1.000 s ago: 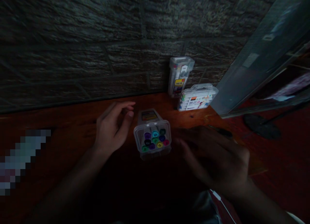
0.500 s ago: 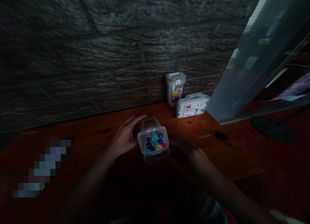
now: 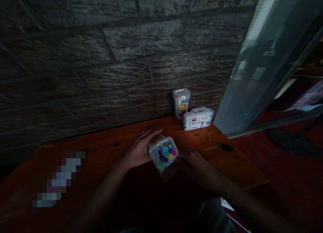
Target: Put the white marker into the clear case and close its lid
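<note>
Since the earlier frames, the clear marker case has been closed in on from both sides and tipped toward the right; it is now gripped by the left hand, whose fingers are wrapped over its far side, and touched at its lower right by the right hand, whose finger state cannot be told in the dark. Ten coloured caps are counted through its lid. Three marker cases are seen on the wooden table: the held one, an upright case against the brick wall, and a flat case just beside it. A dark pen lies apart, near a glass panel.
</note>
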A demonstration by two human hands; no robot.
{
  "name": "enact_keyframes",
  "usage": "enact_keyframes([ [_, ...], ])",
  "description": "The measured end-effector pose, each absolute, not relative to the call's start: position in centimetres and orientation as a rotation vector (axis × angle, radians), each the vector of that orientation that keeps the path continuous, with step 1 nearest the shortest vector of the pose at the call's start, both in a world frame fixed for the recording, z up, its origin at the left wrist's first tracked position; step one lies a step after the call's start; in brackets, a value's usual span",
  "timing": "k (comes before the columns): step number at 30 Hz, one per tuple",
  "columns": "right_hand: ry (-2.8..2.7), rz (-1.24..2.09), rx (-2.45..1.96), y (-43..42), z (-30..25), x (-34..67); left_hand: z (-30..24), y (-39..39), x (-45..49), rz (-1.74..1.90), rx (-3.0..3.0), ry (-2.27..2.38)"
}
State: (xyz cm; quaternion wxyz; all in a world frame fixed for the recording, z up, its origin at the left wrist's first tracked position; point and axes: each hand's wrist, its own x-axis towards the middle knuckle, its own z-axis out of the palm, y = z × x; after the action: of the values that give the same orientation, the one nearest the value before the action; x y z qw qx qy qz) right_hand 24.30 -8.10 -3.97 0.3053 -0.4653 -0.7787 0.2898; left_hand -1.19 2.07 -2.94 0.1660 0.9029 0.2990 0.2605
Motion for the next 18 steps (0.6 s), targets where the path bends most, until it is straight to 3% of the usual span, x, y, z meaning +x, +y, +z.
enact_keyframes([
  [11,-2.060,1.062,-1.100,-8.4,-1.5,27.8,-0.7,-1.3,-0.1,0.551,2.318,0.850],
  [18,-1.688,1.483,-1.073,-8.0,-1.6,29.9,-0.9,-3.8,-0.3,0.560,2.186,1.084],
])
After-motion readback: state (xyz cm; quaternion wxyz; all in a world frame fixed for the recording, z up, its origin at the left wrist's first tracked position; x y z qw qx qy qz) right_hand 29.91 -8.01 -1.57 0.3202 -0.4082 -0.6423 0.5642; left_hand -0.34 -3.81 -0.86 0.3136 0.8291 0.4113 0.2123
